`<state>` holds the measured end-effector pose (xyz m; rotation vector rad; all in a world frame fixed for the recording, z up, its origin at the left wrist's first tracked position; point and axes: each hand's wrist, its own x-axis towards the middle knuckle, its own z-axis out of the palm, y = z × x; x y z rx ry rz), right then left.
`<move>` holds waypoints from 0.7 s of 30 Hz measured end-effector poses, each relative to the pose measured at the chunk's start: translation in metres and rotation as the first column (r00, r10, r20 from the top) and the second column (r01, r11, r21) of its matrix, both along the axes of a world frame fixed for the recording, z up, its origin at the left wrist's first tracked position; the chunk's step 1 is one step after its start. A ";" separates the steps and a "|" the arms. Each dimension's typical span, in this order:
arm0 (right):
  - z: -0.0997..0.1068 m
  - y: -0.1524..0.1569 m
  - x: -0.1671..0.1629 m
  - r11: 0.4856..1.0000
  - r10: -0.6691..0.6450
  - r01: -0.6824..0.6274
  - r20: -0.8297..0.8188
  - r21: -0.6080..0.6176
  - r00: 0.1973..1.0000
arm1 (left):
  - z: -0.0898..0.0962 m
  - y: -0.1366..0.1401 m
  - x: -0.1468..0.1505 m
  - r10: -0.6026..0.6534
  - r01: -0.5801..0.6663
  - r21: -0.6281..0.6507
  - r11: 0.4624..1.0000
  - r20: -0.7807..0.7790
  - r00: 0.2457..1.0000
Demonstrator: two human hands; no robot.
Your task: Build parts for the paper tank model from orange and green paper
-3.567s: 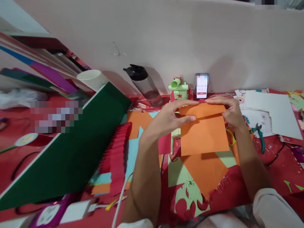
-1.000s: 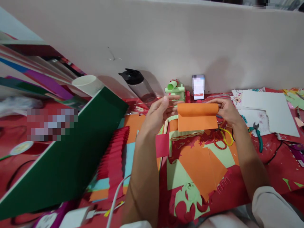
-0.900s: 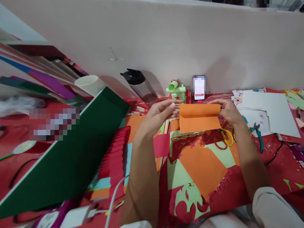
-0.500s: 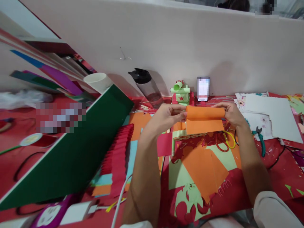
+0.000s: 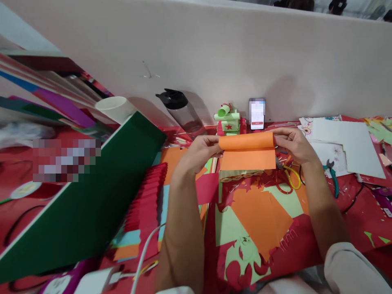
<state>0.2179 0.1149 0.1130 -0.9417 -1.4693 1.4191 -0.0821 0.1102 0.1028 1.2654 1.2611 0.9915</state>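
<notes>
Orange paper (image 5: 247,153) between left hand (image 5: 199,152) and right hand (image 5: 294,145), apparently in both.

The orange sheet (image 5: 247,158) partly hides a pale strip (image 5: 240,177); the phone screen (image 5: 257,113) at the back edge of the worktop (image 5: 357,224) is partly blurred.

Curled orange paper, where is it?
Head view, right of centre: the curled orange paper is held between the left hand and right hand, below the black-edged phone.
</notes>
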 end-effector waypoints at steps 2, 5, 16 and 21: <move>0.002 -0.002 -0.001 1.000 0.016 -0.016 -0.004 -0.004 1.000 | -0.001 0.000 -0.002 0.004 -0.004 -0.012 1.000 0.011 1.000; 0.003 -0.004 -0.002 0.999 0.045 -0.045 -0.028 -0.014 0.999 | -0.003 0.000 -0.003 0.001 -0.001 -0.014 1.000 0.016 1.000; 0.000 0.002 -0.002 0.999 0.005 -0.007 0.046 0.035 0.999 | 0.008 -0.004 0.004 0.049 -0.048 0.006 0.999 -0.064 0.997; -0.010 0.009 -0.004 0.998 -0.032 0.028 0.073 0.055 0.997 | 0.009 -0.005 0.008 0.049 -0.047 0.024 0.999 -0.068 0.997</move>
